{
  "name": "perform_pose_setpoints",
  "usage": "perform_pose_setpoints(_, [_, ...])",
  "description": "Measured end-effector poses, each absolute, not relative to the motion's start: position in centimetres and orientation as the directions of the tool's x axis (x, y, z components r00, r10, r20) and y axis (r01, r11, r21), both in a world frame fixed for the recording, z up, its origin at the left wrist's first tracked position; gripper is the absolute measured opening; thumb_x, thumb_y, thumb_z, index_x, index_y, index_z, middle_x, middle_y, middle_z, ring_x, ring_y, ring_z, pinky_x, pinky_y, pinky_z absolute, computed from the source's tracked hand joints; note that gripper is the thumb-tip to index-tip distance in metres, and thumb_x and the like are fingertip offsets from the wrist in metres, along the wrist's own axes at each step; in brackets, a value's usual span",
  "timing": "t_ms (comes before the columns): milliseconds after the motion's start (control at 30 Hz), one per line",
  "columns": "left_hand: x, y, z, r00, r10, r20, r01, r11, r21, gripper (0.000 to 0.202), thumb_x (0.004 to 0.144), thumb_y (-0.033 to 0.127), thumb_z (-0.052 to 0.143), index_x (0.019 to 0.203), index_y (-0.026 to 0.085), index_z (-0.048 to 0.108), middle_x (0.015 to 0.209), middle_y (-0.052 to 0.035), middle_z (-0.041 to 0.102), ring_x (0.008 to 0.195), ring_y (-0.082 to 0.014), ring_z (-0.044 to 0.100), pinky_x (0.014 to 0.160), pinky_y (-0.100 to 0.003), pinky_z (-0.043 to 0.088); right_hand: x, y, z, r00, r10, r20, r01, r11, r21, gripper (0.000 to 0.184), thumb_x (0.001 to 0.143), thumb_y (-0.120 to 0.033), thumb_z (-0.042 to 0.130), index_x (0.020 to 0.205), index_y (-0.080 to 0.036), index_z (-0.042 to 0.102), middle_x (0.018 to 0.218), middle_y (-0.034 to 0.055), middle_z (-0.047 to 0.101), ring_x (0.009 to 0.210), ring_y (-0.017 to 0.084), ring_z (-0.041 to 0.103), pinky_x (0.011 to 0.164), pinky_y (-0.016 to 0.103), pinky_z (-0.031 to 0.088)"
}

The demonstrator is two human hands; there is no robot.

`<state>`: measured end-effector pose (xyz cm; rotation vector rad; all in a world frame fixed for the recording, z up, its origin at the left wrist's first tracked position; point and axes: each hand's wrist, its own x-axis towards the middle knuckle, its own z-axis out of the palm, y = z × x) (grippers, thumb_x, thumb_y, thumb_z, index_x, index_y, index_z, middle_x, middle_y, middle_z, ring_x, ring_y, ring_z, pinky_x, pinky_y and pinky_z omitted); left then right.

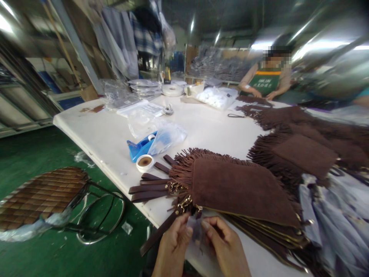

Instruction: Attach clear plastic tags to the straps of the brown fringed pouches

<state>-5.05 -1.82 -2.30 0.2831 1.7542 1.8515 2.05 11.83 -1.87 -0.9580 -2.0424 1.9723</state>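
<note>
Between my two hands, at the table's near edge, is a small clear plastic bag. My left hand pinches its left side with thumb and fingers. On the right side, my right hand grips it the same way. Just beyond my fingers lies a stack of brown suede fringed pouches, their zipped edges toward me. Brown wrist straps with gold clasps stick out from the stack's left side. One strap hangs over the table edge beside my left hand.
A blue tape dispenser and a round white tub stand left of the stack. More fringed pouches cover the right side. Plastic bags lie farther back. A co-worker in a green apron stands across the white table. A woven-seat chair is at left.
</note>
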Motion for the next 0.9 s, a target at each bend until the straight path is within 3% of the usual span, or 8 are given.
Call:
perform_pose_setpoints(100, [-5.1,-1.6,-2.8,-0.771,0.591,-0.237,-0.372,-0.116,0.921,0.053,0.084,0.049,0.066,0.124,0.015,0.058,0.113,-0.0132,0.071,0.102,-0.0288,0.066,0.09,-0.036,0.05,1.7,11.9,-1.8,-0.764,0.57,-0.301,0.336,-0.046,-0.941,0.035,0.08,-0.054,0.06,0.079,-0.02,0.067,0.059,-0.0027,0.053,0.057,0.015,0.047,0.052,0.023,0.037])
perform_pose_setpoints(333, [-5.3,-1.1,-3.1,-0.789,0.564,-0.242,-0.381,-0.141,0.914,0.047,0.084,0.045,0.068,0.118,0.014,0.06,0.109,-0.0143,0.072,0.098,-0.0288,0.067,0.087,-0.036,0.051,0.7,11.0,-1.0,-0.656,0.714,-0.247,0.289,-0.065,-0.955,0.032,0.077,-0.051,0.064,0.073,-0.02,0.067,0.057,-0.0027,0.056,0.056,0.015,0.047,0.054,0.023,0.038])
perform_pose_setpoints(667, [-5.8,0.5,-1.9,-0.85,0.463,-0.252,-0.361,-0.161,0.919,0.039,0.082,0.044,0.069,0.106,0.014,0.064,0.097,-0.0117,0.074,0.088,-0.0252,0.067,0.081,-0.032,0.05,0.4,10.9,-2.3,-0.622,0.701,-0.349,0.203,-0.286,-0.936,0.043,0.069,-0.059,0.071,0.073,-0.017,0.066,0.053,-0.0039,0.048,0.048,0.011,0.039,0.045,0.021,0.03])
perform_pose_setpoints(900, [-6.0,1.5,-1.9,-0.862,0.396,-0.315,-0.424,-0.225,0.877,0.037,0.072,0.044,0.078,0.092,0.014,0.069,0.08,-0.0075,0.073,0.065,-0.0175,0.063,0.07,-0.028,0.05,-0.2,9.8,-1.1,-0.554,0.756,-0.348,0.134,-0.331,-0.934,0.04,0.066,-0.056,0.075,0.074,-0.016,0.069,0.047,-0.0055,0.046,0.044,0.009,0.036,0.041,0.02,0.029])
